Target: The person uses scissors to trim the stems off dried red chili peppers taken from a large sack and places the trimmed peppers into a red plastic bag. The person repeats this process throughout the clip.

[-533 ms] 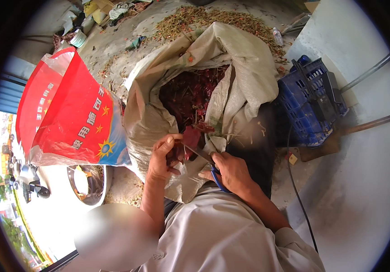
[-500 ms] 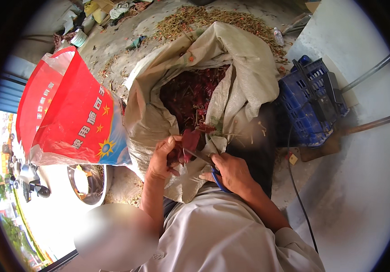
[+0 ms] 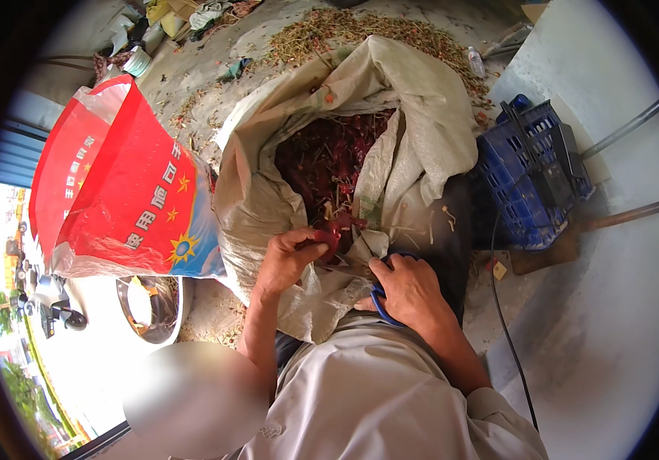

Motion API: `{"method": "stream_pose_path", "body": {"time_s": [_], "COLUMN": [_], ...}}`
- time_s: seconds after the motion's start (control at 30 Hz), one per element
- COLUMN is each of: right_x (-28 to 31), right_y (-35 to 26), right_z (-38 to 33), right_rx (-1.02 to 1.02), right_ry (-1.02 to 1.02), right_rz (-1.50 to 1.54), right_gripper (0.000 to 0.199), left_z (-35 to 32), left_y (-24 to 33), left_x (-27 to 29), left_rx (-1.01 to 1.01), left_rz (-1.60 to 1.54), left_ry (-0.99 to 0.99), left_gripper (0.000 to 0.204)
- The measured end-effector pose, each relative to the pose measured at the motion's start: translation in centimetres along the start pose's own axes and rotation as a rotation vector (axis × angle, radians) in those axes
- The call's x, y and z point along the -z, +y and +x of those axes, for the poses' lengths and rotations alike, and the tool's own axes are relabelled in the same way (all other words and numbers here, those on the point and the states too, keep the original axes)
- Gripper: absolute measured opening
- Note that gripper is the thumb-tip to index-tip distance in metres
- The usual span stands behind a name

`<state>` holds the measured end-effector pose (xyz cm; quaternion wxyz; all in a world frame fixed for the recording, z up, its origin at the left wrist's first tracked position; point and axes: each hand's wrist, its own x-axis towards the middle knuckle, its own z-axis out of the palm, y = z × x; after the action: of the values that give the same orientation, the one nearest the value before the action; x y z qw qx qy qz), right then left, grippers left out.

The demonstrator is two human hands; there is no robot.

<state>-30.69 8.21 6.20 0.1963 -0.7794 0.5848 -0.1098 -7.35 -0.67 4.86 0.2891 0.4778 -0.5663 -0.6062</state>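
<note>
My left hand pinches dark red dried chillies at the near rim of a woven off-white sack. In my right hand is a pair of scissors with blue handles. Their blades point left toward the chillies beside my left fingertips; whether they touch is too small to tell. More dark red chillies with pale stems fill the sack, whose mouth is rolled outward. The sack rests against my lap, with its near flap under my hands.
A large red plastic bag stands at the left, and a round tub sits below it. To the right is a blue plastic crate by a pale wall, near a dark cable. Stem scraps lie heaped beyond the sack, near a clear bottle.
The scissors and my right hand have shifted slightly to the right. My left hand has turned and moved a little right, and the dark red bunch below its fingers no longer shows.
</note>
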Motion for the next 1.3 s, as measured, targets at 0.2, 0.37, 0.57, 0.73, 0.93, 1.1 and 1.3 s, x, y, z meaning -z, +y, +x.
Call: {"method": "stream_pose_path", "body": {"time_s": [0.2,0.37,0.57,0.73,0.93,1.1,1.3], "right_x": [0.2,0.8,0.4,0.2,-0.1,-0.7,-0.1], "right_y": [0.2,0.0,0.3,0.0,-1.6,-2.3,-2.2], "right_z": [-0.9,-0.3,0.6,0.7,0.5,0.3,0.3], "right_rx": [-0.09,-0.151,-0.107,-0.146,-0.105,-0.08,-0.08], "right_ry": [0.062,0.1,0.145,0.062,0.12,0.194,0.253], "right_rz": [0.074,0.215,0.351,0.417,0.633,0.259,0.108], "right_gripper": [0.071,0.069,0.062,0.054,0.049,0.052,0.053], "left_z": [-0.6,-1.3,-1.9,-2.0,-2.6,-2.9,-2.9], "left_y": [0.8,0.7,1.8,1.3,1.1,0.5,0.6], "left_x": [-0.2,-0.3,-0.9,-1.1,-2.9,-3.7,-4.8], "left_rx": [-0.208,-0.445,-0.61,-0.496,-0.009,0.06,0.109], "left_rz": [0.402,0.615,0.811,0.54,-0.386,-0.542,-0.613], "left_ry": [0.207,0.249,0.166,0.169,0.112,0.031,0.185], "left_gripper": [0.016,0.028,0.034,0.022,0.035,0.039,0.029]}}
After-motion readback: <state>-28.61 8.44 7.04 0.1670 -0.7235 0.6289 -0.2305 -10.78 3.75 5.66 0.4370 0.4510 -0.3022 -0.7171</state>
